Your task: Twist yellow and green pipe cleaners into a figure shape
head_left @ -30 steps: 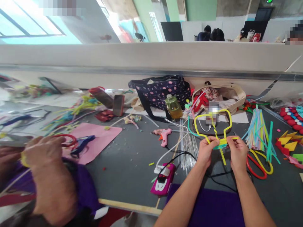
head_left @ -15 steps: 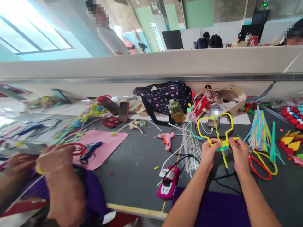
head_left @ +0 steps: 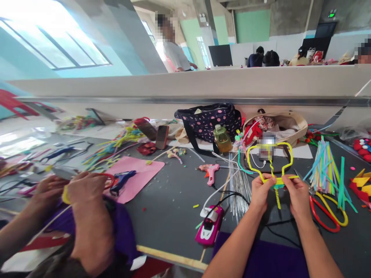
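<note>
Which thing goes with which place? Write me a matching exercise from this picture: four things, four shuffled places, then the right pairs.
Things
1. Yellow frame
2. Bottle
3. Pink glue gun
4. Yellow-red scissors

Places
A. In front of the dotted bag
B. Right of the right hand
C. Held by both hands
D. Left of the silver wires

Pairs: 1-C, 2-A, 3-D, 4-B

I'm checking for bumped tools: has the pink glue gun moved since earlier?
No; the pink glue gun keeps its place beside the table's tan seam.
</note>
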A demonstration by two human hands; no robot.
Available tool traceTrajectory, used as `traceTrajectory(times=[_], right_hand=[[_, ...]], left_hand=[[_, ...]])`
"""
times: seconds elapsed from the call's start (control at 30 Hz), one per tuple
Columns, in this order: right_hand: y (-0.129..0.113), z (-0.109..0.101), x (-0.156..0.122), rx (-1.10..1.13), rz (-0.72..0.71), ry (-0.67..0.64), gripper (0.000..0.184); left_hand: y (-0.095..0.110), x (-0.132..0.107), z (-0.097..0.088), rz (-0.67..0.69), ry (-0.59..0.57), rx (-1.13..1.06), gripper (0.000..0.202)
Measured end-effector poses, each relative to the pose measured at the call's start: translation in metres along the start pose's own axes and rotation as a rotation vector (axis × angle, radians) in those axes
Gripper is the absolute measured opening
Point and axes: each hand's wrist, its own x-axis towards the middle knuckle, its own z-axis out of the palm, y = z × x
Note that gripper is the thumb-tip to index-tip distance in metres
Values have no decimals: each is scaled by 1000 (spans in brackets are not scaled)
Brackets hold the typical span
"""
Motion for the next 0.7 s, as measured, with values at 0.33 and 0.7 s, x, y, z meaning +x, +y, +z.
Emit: traceTrajectory(times=[0.33,0.7], right_hand=[[3,3,-1,30,-12,54,30],[5,3,3,191,97,79,32]], left_hand=[[1,1,1,-148,-61,-127,21],[4,4,-5,-231,-180,-192,29]])
